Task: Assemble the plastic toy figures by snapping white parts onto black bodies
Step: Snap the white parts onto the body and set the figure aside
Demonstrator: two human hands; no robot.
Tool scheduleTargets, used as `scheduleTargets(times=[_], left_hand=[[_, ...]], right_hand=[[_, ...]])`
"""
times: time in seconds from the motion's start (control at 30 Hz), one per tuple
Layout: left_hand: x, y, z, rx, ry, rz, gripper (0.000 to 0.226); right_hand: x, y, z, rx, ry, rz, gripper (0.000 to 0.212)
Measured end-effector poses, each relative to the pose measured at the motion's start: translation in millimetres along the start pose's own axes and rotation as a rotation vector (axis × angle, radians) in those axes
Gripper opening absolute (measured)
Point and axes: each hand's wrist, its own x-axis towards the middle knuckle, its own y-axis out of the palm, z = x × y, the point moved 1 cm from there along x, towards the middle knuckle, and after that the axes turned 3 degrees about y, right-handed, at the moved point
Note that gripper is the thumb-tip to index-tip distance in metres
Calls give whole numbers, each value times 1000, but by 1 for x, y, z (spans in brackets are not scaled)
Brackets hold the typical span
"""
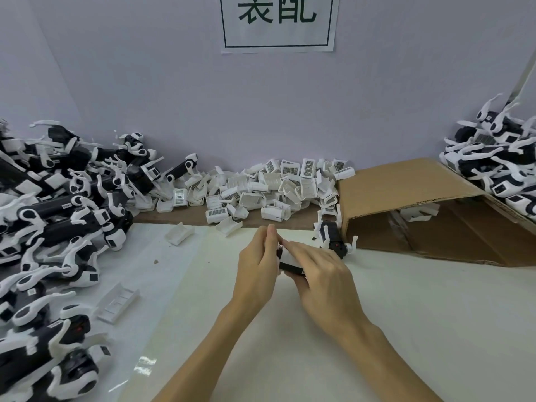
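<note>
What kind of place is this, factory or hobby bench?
Likely a factory hand-assembly station. A printed paper sign with Chinese characters hangs on the wall, loose white plastic clip parts lie heaped at the back, and black-and-white toy figures are piled in bulk at the left.

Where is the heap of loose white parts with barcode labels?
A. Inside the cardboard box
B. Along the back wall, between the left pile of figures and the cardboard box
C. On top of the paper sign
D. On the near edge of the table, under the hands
B: the heap of white parts lies against the back wall, with the left pile of figures on one side and the cardboard box on the other.
</note>
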Motion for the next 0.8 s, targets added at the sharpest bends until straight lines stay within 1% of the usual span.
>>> scheduleTargets(times=[0.07,0.2,0.3,0.4,0.47,0.5,0.57,0.6,0.67,0.73,0.8], left_hand=[[2,-2,-1,-32,-17,63,55],[3,-7,1,-2,11,152,46],[3,-8,2,25,6,209,48],[5,-10,1,86,11,274,34],[5,-11,-1,86,16,283,33],[4,-11,-1,77,17,272,34],[4,-10,-2,70,31,239,31],[4,-10,-2,73,51,218,26],[5,-13,-1,67,113,174,14],[8,-17,0,58,172,167,8],[10,-21,1,53,196,197,12]], right_hand=[[0,-1,-2,37,33,3,65],[-2,-1,-1,51,22,15,72],[-2,1,0,38,24,-3,62],[0,-2,-3,43,64,-27,53],[2,-4,-4,64,74,-22,50],[3,-5,-4,95,85,6,51],[2,-7,-10,211,122,102,53],[1,-8,-13,301,157,176,55],[1,-12,-19,542,291,333,54],[4,-16,-25,793,449,413,42],[6,-18,-34,829,473,402,29]])
